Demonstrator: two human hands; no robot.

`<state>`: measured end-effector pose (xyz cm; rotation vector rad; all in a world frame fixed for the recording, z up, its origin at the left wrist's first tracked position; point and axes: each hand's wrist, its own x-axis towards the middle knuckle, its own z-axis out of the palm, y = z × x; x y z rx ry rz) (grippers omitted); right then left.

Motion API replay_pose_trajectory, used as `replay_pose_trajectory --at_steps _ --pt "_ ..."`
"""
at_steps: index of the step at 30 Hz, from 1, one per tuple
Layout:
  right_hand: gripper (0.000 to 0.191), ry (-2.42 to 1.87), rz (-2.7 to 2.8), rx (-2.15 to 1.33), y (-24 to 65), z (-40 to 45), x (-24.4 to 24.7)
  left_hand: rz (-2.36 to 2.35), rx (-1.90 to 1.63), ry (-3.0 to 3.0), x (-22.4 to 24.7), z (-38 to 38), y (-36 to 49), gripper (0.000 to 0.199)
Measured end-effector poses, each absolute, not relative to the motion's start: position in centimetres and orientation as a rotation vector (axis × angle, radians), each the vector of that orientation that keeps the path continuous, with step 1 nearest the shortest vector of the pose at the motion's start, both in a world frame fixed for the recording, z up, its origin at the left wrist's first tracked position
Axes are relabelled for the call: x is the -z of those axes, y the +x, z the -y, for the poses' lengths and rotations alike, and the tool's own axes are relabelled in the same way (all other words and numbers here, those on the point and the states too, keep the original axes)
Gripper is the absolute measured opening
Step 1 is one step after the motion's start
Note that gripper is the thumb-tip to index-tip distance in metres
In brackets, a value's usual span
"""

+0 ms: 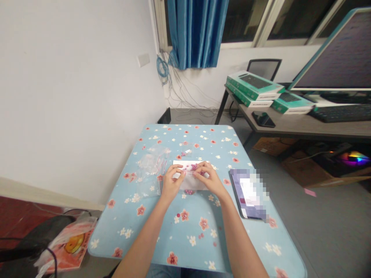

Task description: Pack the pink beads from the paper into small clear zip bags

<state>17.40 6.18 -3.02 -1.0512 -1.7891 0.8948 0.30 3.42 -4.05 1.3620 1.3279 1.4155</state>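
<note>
Left hand (172, 183), right hand (211, 179): fingers half-curled, can't tell if anything's pinched. Pink beads (193, 167) between them on white sheet (193, 184); plastic bags (152, 160) left of left hand.

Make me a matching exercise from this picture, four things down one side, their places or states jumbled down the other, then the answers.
1. Largest bead cluster
2. Lit-screen device
3. Clear plastic bags
4. Curtain

A. Table's right side
B. Blue, hanging
C. Between left hand and right hand
D. Table's left side

Pairs: 1-C, 2-A, 3-D, 4-B
</note>
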Motion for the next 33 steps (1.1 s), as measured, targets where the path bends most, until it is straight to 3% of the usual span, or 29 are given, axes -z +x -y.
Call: replay_pose_trajectory --at_steps 13,24,29,33 --pt "0.022 -1.007 1.790 -0.981 17.3 -5.8 2.7 -1.234 -1.391 1.403 4.2 -3.6 0.2 0.015" --pt "0.020 -0.982 1.856 -1.162 16.6 -5.5 2.3 -1.211 -1.489 1.211 3.5 -3.5 -0.3 0.028" --pt "0.026 -1.073 1.513 -1.242 16.7 -7.1 3.4 -1.284 -1.588 1.202 4.1 -4.2 -0.7 0.024" --pt "0.032 -1.223 1.241 -1.104 17.8 -10.5 5.0 -1.331 -1.568 1.232 4.5 -4.5 -0.9 0.020"
